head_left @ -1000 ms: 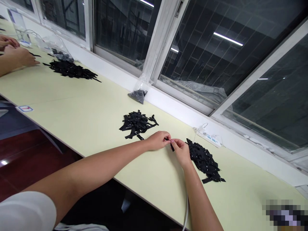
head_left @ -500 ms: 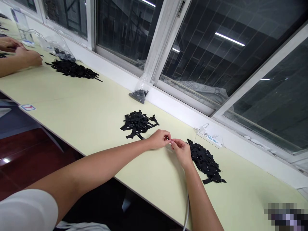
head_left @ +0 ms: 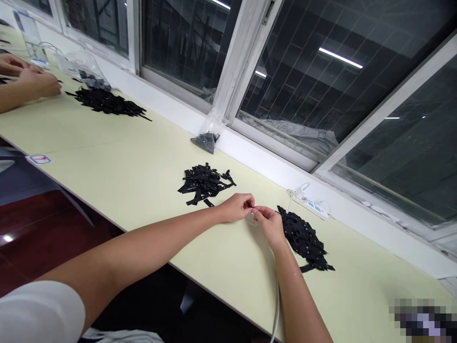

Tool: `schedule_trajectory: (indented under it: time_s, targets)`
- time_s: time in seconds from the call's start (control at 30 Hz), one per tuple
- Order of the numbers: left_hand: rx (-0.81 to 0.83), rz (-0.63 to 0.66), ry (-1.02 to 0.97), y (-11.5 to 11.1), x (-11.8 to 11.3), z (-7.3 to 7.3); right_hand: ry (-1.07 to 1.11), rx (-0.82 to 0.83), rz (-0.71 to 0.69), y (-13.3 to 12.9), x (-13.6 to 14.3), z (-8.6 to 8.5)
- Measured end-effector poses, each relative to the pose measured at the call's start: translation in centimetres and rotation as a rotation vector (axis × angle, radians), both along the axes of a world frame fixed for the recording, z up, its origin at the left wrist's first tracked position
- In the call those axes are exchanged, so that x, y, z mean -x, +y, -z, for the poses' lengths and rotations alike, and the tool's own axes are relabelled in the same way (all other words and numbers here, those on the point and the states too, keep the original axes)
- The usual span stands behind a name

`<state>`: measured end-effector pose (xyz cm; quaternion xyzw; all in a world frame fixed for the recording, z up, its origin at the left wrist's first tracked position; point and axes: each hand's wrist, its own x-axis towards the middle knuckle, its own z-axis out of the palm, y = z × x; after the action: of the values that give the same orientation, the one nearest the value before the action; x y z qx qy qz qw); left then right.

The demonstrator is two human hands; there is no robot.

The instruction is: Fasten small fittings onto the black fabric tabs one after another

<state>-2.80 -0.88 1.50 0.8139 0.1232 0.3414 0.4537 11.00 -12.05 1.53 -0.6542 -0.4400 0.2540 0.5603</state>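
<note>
My left hand [head_left: 236, 208] and my right hand [head_left: 270, 226] meet fingertip to fingertip above the table. Both are closed in a pinch on a small black piece [head_left: 251, 206], which the fingers mostly hide. Just beyond my left hand lies a loose heap of short black fabric strips [head_left: 203, 180], some with small shiny dots. A larger pile of similar black strips [head_left: 303, 238] lies to the right of my right hand, close to its wrist.
The pale yellow table [head_left: 143, 162] runs along a windowed wall. A clear bag with dark contents [head_left: 206, 141] and a white power strip [head_left: 311, 206] lie at its back edge. A white cable [head_left: 277, 309] passes by my right forearm. At far left, a co-worker's hands [head_left: 37, 82] are near another black pile [head_left: 109, 101].
My two hands stay pinched together at nearly the same spot, with only slight finger movement. The co-worker's hands have shifted a little.
</note>
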Motion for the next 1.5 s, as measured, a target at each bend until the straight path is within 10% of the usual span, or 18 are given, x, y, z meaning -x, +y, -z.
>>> schedule_trajectory:
  time_s: [0.53, 1.17, 1.5]
  targets:
    - [0.033, -0.024, -0.048, 0.2, -0.5, 0.4, 0.029, -0.075, -0.035, 0.3, -0.2, 0.4]
    - [0.057, -0.056, 0.018, 0.4, -0.7, 0.6, -0.324, -0.024, 0.239, -1.3, -4.1, -0.3]
    - [0.013, -0.062, 0.104, 0.6, -0.3, 0.8, -0.621, 0.517, 0.699, -6.9, -11.4, -2.2]
